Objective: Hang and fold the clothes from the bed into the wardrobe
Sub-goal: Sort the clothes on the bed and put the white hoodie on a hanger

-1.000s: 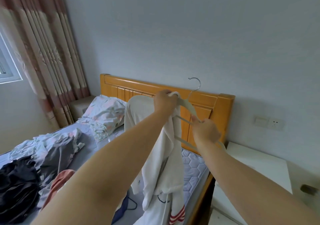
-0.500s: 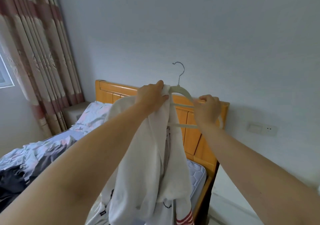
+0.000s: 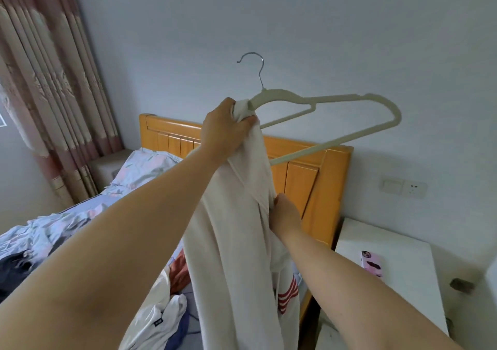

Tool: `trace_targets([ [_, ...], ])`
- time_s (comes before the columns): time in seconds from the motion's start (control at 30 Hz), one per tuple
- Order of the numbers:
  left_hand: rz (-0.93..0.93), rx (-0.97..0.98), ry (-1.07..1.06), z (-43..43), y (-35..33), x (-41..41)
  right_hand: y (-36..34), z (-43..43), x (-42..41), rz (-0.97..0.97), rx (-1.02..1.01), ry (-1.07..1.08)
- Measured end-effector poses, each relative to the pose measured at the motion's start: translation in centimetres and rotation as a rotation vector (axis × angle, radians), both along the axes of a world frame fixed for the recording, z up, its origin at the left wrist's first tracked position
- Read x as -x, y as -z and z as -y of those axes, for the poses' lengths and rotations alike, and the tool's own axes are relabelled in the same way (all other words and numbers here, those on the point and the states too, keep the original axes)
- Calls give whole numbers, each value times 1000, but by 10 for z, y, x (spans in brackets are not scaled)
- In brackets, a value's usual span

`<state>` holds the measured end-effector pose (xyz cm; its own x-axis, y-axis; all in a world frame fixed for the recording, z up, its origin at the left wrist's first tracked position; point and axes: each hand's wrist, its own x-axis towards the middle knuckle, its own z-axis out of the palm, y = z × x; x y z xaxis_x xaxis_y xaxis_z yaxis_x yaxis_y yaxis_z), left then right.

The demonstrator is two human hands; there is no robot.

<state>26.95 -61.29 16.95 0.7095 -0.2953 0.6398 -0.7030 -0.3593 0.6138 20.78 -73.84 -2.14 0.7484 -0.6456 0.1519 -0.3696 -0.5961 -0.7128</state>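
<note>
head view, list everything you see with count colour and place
hanger: 1, cream with metal hook, raised mid frame
white garment: 1, off-white with red stripes low down, draped from the hanger's left end
headboard: 1, orange wood, behind the garment
pillow: 1, pale floral, on the bed by the headboard
loose clothes: several, dark and white, heaped on the bed at left and bottom
curtain: 1, pink and beige stripes, far left
nightstand: 1, white, right of the bed
phone: 1, pink case, on the nightstand
wall plates: 2, white, above the nightstand
left hand: 1, grips the garment's top at the hanger
right hand: 1, grips the garment lower down
</note>
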Motion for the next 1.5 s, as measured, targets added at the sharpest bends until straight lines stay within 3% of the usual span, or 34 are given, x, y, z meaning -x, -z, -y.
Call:
trace_targets([
  [0.17,-64,-64,-14,-38,23,-31,1,65,16,-158,141,132],
  [0.3,-76,-245,-80,-60,58,-48,-31,103,27,-75,116,247],
  [0.53,-38,-318,-62,-70,84,-60,-68,118,27,-73,206,198],
  [0.7,-42,-365,-75,-69,91,-61,-79,116,38,-179,590,125],
  [0.77,-43,-350,-67,-68,93,-58,-78,121,43,-232,635,147],
  [0.83,-37,-347,-59,-65,96,-54,-79,123,43,-306,606,194],
  [1.13,49,-403,6,-47,93,-34,-95,123,36,-224,361,170],
  [1.37,177,-584,-36,-34,100,-16,-118,97,32,-349,417,114],
  [1.5,280,-637,-56,-26,101,-7,-140,72,25,-242,406,51],
])
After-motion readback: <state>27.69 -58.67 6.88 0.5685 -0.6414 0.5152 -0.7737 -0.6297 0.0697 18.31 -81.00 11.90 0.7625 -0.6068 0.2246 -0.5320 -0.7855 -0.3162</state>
